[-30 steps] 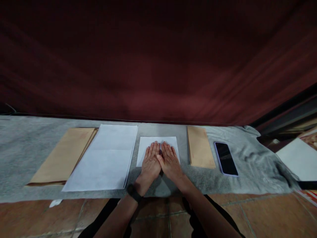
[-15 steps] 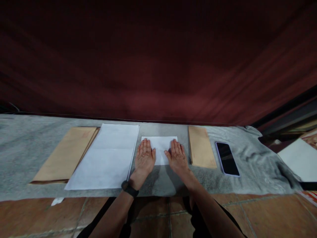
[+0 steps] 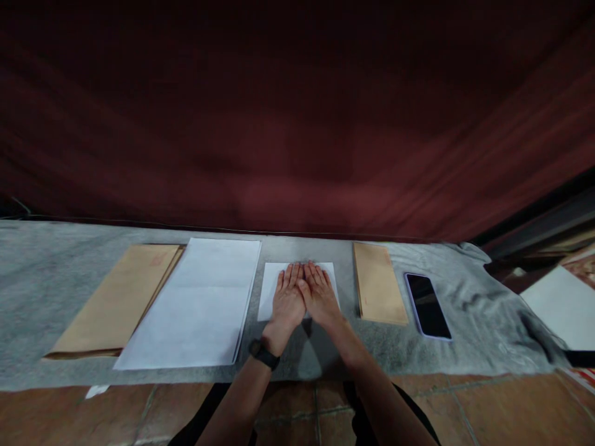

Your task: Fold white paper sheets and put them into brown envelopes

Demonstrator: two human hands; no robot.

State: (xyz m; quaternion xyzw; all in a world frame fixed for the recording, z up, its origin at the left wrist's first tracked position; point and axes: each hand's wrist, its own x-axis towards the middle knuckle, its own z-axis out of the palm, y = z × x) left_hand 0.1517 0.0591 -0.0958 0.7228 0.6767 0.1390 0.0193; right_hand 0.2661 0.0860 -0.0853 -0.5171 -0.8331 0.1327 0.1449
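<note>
A small white sheet of paper [image 3: 268, 296], which looks folded, lies on the grey cloth [image 3: 372, 350] in front of me. Flat on its middle rests my left hand [image 3: 288, 298], fingers stretched out and pointing away from me. My right hand [image 3: 320, 296] lies flat right beside it, its thumb overlapping the left hand. Both palms press on the paper and cover its centre; only its left and right parts and far edge show. To the left is a stack of larger white sheets [image 3: 195, 310]. On the right lies a small stack of brown envelopes [image 3: 379, 285].
Large brown envelopes [image 3: 116, 297] lie at the far left, partly under the white stack. A phone [image 3: 427, 306] with a purple case sits at the right. Dark red fabric [image 3: 297, 155] hangs behind the cloth. A paper scrap [image 3: 96, 391] is on the tiled floor [image 3: 46, 415].
Both hands have slid inward from the sides of the small paper to its middle, where they now meet. The view has tilted slightly upward.
</note>
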